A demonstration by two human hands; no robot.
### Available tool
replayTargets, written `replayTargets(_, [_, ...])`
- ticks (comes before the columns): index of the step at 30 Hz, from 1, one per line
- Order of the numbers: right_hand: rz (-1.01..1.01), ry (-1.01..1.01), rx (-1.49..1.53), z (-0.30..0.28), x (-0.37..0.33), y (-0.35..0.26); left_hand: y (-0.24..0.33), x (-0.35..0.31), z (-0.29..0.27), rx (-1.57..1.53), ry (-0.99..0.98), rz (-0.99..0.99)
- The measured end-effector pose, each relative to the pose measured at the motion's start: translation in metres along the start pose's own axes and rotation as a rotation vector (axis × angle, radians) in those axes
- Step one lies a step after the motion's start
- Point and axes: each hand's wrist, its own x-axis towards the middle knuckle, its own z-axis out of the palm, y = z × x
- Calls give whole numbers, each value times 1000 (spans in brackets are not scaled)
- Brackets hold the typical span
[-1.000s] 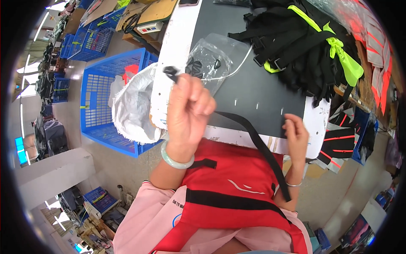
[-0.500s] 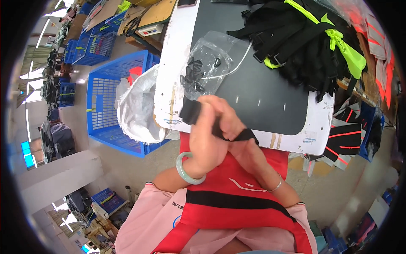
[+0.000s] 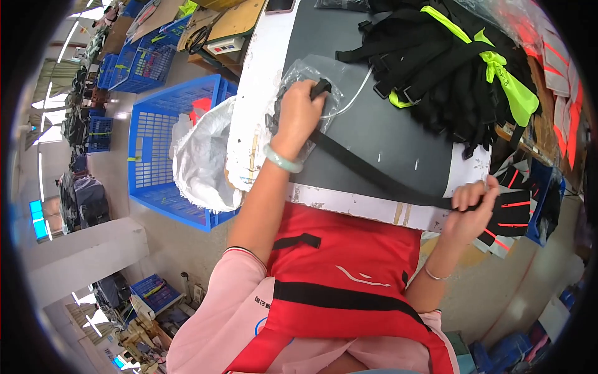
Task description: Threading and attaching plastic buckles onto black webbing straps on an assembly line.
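Note:
A black webbing strap point(image 3: 374, 173) runs slantwise over the dark mat between my two hands. My left hand point(image 3: 299, 115), wearing a pale bangle, is closed round its far end above a clear plastic bag point(image 3: 334, 103). A black end point(image 3: 321, 88) sticks out past the fingers; whether it is strap or a fitting I cannot tell. The small black plastic pieces in the bag are mostly hidden by this hand. At the table's front right corner my right hand point(image 3: 473, 209) grips the strap's other end in a closed fist.
A heap of black buckled straps point(image 3: 430, 81), tied with a neon yellow strip point(image 3: 511, 81), lies at the back right. Left of the white table edge point(image 3: 249, 124) stand a white sack point(image 3: 208, 162) and a blue crate point(image 3: 149, 149). A phone point(image 3: 280, 5) rests at the far edge.
My hands were together near the table's front edge, round the bunched black strap. Now they are apart: the left has moved forward over the bag, the right out to the right, with the strap stretched out.

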Motion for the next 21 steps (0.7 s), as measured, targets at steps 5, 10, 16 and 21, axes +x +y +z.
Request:
replayTargets(5, [38, -408, -346, 12, -24, 26, 7, 8, 5, 187, -126, -103])
replayTargets(10, [184, -527, -652, 29, -24, 28, -5, 10, -3, 276, -201, -42])
replayTargets(16, [31, -702, -836, 57, -24, 45, 22, 8, -35, -37, -360, -310])
replayTargets(21, [-108, -609, -769, 95, -21, 39, 73, -27, -51, -1161, -514, -624])
